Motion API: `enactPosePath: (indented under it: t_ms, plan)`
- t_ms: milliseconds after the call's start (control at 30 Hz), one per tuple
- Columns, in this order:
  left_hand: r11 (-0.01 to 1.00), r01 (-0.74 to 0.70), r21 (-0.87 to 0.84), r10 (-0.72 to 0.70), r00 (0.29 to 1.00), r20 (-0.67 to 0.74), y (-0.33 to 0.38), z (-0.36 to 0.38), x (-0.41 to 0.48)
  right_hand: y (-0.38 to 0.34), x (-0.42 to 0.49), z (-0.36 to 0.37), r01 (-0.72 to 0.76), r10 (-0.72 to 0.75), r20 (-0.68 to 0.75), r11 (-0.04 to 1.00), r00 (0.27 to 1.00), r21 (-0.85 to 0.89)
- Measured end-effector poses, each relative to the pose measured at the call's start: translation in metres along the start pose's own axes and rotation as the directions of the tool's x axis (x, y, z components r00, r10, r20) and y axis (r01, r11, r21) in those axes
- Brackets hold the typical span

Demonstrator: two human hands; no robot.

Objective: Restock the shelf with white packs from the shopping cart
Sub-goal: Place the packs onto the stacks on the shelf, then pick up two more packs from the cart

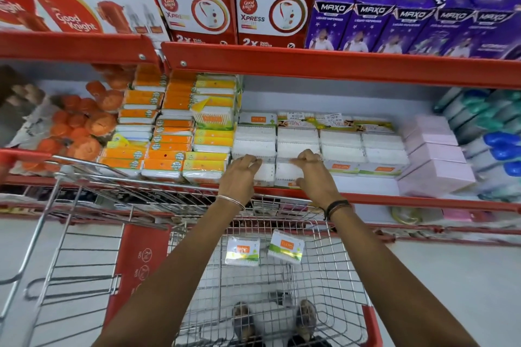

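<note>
Here my left hand (239,175) pressed spread fingers on one white cotton-bud pack (263,173) at the shelf (394,198) front, my right hand (311,170) likewise beside it, squaring the row; two packs (265,249) waited in the cart (332,262).

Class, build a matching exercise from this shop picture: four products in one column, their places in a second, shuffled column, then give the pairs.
1. purple boxes
2. orange packs
3. pink boxes
4. two white packs

A. in the shopping cart
B. left of the white packs on the shelf
C. upper shelf, right
D. right of the white packs on the shelf

Pairs: 1-C, 2-B, 3-D, 4-A
</note>
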State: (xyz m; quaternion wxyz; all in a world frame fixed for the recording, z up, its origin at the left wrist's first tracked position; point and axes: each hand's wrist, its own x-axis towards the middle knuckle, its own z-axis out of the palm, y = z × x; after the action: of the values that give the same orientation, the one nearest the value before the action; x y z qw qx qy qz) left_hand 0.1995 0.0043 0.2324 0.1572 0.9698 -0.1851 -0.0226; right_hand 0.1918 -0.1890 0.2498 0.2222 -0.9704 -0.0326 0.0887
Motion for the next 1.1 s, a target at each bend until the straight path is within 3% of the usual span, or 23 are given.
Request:
enactPosePath:
  t_ms: [367,600,733,867,1000,1100]
  plan:
    - [0.999,-0.038,0.019,0.039,0.997,-0.064,0.000,0.007,-0.008,0.001,-0.021,0.010,0.030,-0.028,-0.068,0.999,0.997,0.034]
    - [0.988,-0.134,-0.078,0.113,0.965,-0.236,0.001,0.013,-0.033,-0.005,-0.061,0.024,0.169,-0.138,-0.256,0.980,0.957,0.105]
    - [0.970,-0.220,-0.101,0.179,0.931,-0.317,-0.002,0.048,-0.070,0.004,-0.085,0.058,0.143,-0.118,-0.180,0.981,0.976,0.131]
    - [0.978,-0.183,-0.099,0.168,0.975,-0.142,-0.016,0.096,-0.104,0.024,-0.095,0.105,0.010,-0.011,0.006,0.988,1.000,0.156]
    - [0.984,-0.119,-0.131,0.125,0.991,0.039,-0.034,0.138,-0.120,0.043,-0.095,0.144,-0.118,0.098,0.174,0.987,0.980,0.111]
    - [0.986,0.031,-0.164,0.004,0.979,0.206,-0.049,0.171,-0.117,0.059,-0.085,0.174,-0.183,0.158,0.253,0.980,0.955,0.076]
